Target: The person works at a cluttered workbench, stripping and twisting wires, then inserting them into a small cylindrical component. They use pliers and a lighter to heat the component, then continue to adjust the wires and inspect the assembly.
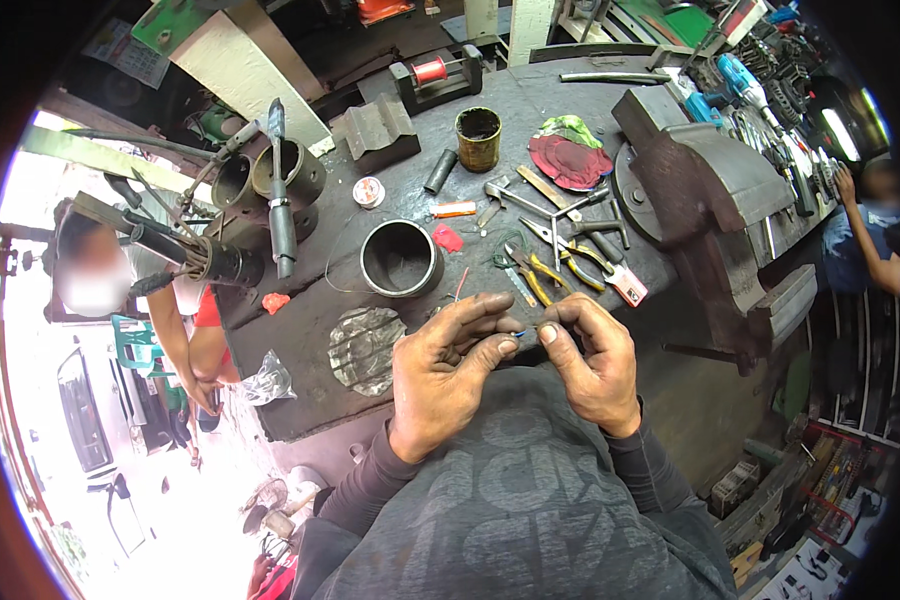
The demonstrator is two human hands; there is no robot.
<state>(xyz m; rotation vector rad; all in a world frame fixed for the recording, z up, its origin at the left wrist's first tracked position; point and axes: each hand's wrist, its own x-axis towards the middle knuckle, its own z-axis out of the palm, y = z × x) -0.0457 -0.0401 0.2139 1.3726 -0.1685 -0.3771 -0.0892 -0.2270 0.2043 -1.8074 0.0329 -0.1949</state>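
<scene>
Both hands are close together in front of my chest, over the near edge of the workbench (300, 350). My left hand (445, 365) pinches a tiny blue piece (519, 334) between thumb and fingertips; its kind is too small to make out. Beside it, my right hand (598, 362) has thumb and forefinger pressed together, and whatever they hold is hidden. Just beyond my fingers lie two pairs of pliers with yellow-and-black handles, one pair of pliers (538, 276) nearer the left. A tangle of thin green wire (511, 256) is next to them.
A metal cylinder (401, 259) and a crumpled round piece (366, 350) sit left of my hands. A large bench vise (710, 195) stands at right. Farther back are a grimy can (478, 138), red rags (570, 162) and a red spool (430, 71). Other people are at both sides.
</scene>
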